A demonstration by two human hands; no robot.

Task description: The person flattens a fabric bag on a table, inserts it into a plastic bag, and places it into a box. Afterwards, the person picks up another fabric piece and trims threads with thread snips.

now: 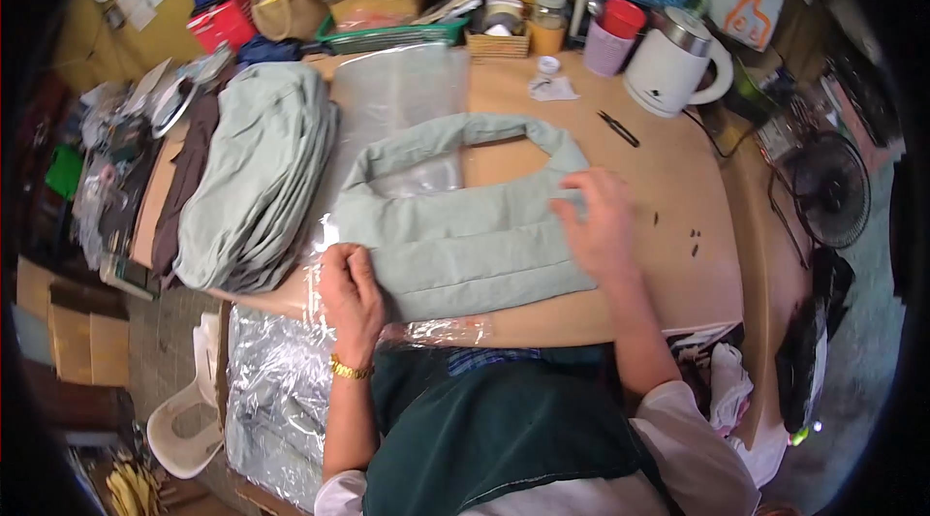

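Observation:
A pale grey-green fabric bag (465,235) with a wide strap lies flat on the table in front of me, its strap spread in a loop away from me. At its lower left edge my left hand (351,288) has its fingers curled in and appears to grip the cloth; the fingertips are partly hidden. Over the bag's upper right corner, by the strap's end, my right hand (599,225) is slightly blurred, thumb and fingers apart. Clear plastic sheets (397,99) lie beneath and behind the bag.
A pile of grey-green fabric (257,177) stands on the left of the table. Small black snips (618,128) and a white electric kettle (668,65) are at the right. A green basket (397,36) lines the back. Wrapped plastic packs (276,390) sit below left.

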